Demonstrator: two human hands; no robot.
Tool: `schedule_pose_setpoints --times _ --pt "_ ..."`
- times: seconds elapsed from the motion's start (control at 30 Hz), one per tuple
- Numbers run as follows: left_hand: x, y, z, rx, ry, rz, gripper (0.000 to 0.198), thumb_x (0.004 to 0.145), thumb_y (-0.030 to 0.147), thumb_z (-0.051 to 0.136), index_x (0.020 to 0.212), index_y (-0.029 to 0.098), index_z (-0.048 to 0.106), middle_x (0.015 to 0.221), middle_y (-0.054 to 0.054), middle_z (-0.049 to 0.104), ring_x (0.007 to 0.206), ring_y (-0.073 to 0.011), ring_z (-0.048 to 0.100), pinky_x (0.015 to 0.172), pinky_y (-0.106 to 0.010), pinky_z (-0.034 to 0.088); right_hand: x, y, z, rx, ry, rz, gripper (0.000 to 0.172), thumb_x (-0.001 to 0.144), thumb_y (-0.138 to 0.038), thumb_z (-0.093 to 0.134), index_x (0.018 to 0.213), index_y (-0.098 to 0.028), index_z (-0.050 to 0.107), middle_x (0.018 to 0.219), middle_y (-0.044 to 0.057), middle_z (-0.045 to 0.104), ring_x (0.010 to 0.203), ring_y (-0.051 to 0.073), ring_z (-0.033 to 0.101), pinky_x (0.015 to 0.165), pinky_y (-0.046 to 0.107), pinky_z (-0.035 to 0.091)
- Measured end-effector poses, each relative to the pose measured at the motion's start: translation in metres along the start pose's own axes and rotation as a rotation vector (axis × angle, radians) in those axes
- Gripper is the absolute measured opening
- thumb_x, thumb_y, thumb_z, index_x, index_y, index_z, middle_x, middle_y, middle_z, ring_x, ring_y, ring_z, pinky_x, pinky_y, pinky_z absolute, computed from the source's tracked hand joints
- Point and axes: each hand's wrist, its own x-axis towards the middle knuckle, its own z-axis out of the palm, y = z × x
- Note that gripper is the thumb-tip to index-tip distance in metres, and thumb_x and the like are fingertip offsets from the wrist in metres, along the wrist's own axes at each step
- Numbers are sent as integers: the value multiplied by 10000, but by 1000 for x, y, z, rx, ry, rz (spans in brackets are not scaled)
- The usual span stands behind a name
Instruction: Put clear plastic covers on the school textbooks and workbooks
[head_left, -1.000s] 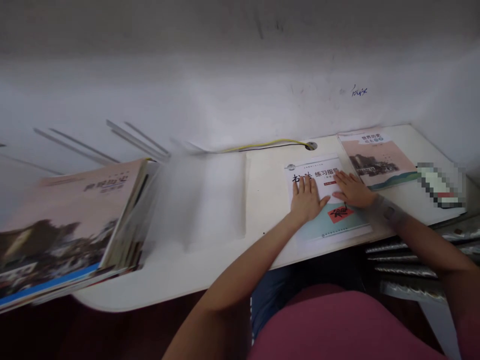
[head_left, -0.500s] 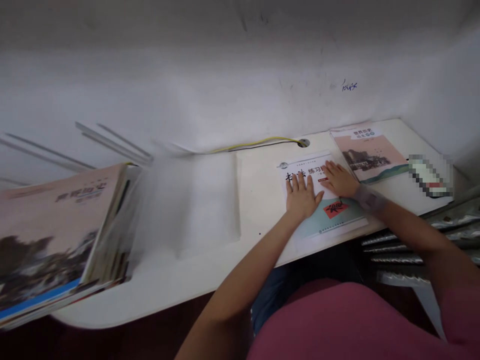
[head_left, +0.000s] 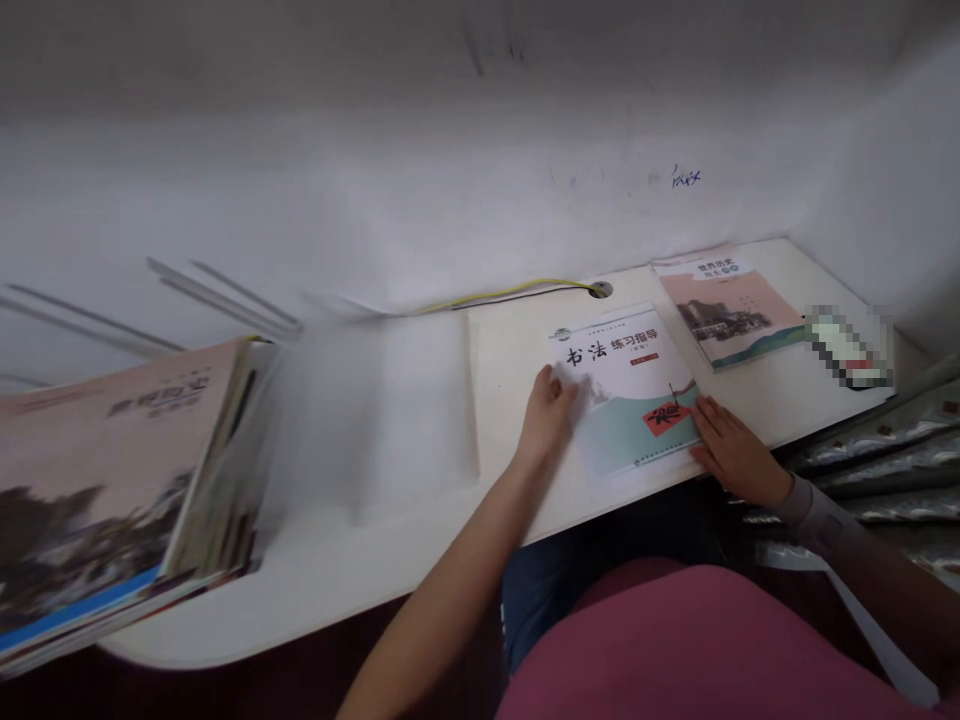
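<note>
Desk: a white desk (head_left: 517, 345) was set against a scuffed wall, and the calligraphy workbook (head_left: 630, 385) was laid flat near its front edge.
Change: both palms had been taken off the cover and moved to its sides, so the title was uncovered.
Left side: the left hand (head_left: 547, 415) was curled at the book's left edge; a grip could not be confirmed.
Right side: the right hand (head_left: 735, 458) was spread flat at the lower right corner.
Cover: white above, teal below, red label.
</note>
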Motion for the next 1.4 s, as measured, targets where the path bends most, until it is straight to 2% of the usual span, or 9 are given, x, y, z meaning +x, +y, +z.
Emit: schedule_pose_setpoints --times 0.1,0.23,0.5,0.6,0.67,0.77,0.9,1.1,1.4 --pt "-16 4 -14 -403 2 -187 427 751 175 654 1151 147 507 1169 -134 601 987 -176 634 847 -277 519 -1 -1 4 10 21 -4 572 959 -374 351 1400 -10 372 1458 246 369 1376 314 314 1094 474 339" --pt "-47 7 -8 -467 -316 -385 399 695 231 723 1046 135 561 996 -114 667 792 -178 656 633 -251 536 -3 0 8 58 55 16 582 956 -381 354 1430 -45 331 1453 231 386 1376 307 318 1088 485 347" --pt "-81 8 11 -569 -206 -287 506 657 198 702 1129 195 520 1074 -64 673 969 -230 644 850 -374 534 -1 5 -3 566 191 294 642 915 -444 424 1449 -116 288 1452 217 391 1299 300 442 1024 498 423" --pt "-72 16 22 -627 -238 -277 500 651 199 718 1110 194 520 1060 -61 676 968 -231 645 860 -378 531 0 14 -17 975 286 596 651 850 -510 523 1365 -125 420 983 147 703 788 238 691 681 398 574" --pt "-60 22 40 -661 -282 -249 491 651 186 717 1099 196 517 1049 -55 677 971 -225 642 879 -379 520 2 27 -27 1270 373 757 591 784 -506 618 1237 -135 539 598 4 653 458 147 588 439 271 491" --pt "-34 35 84 -711 -381 -211 460 656 141 699 1076 196 519 1018 -44 677 970 -217 637 897 -391 506 7 53 -37 1601 664 910 431 652 -410 757 978 -156 634 504 -71 579 374 72 497 356 176 372" --pt "-1 55 153 -764 -504 -260 373 771 180 666 1120 185 534 1077 -60 642 991 -210 617 877 -404 510 18 90 -41 1760 964 1001 288 641 -364 754 798 -191 586 569 -88 600 455 67 567 398 161 420" --pt "27 70 210 -727 -558 -332 368 897 357 561 1208 162 536 1205 -95 564 1017 -214 590 846 -430 518 37 128 -29 1701 953 1035 185 703 -282 703 800 -199 568 606 -85 608 475 70 575 416 167 444" --pt "45 66 215 -640 -537 -384 329 774 83 581 1102 117 591 1007 -124 675 948 -224 646 846 -401 517 51 161 -15 1695 781 1070 147 699 -156 693 706 -181 549 564 -49 615 496 104 603 517 235 549"
